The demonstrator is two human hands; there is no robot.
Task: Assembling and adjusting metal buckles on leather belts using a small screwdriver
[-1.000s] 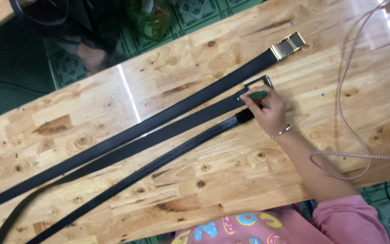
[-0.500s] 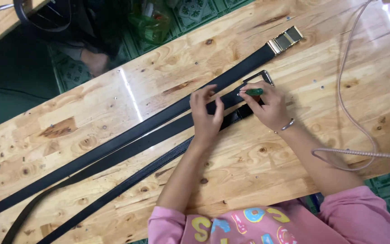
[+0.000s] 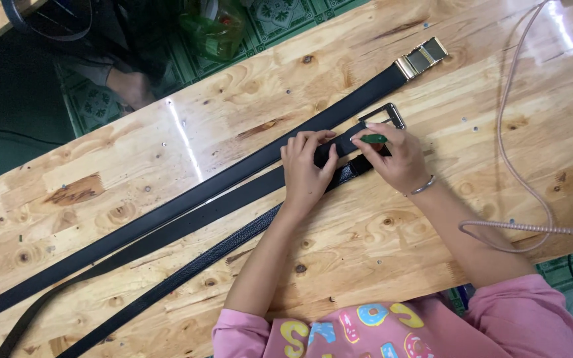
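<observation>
The person is working at a knotty pale pine plank table. Three belts are lying diagonally on it, running from 7 o'clock up to 1 o'clock.

The middle one, a smooth black leather belt with a silver rectangular frame buckle, is the one in hand. The left hand is pressing down on the strap just at 8 o'clock of the buckle, fingers spread and curled over it. The right hand is pinching a small green tool between thumb and forefinger, tip resting on the strap beside the buckle.

Judgement: the strap is looking light, flexible and flat, likely to slide on the glossy wood unless pinned; the buckle end is the stiffest, safest place to hold.

A second smooth black belt with a gold box buckle is lying just at 12 o'clock of it, close alongside. A thinner textured black belt is lying at 6 o'clock, passing under the hands.

A pinkish coiled cable is looping at 3 o'clock, near the right forearm. The table's near edge is sitting against the person's pink sleeves; open wood is showing at 4 and 9 o'clock.
</observation>
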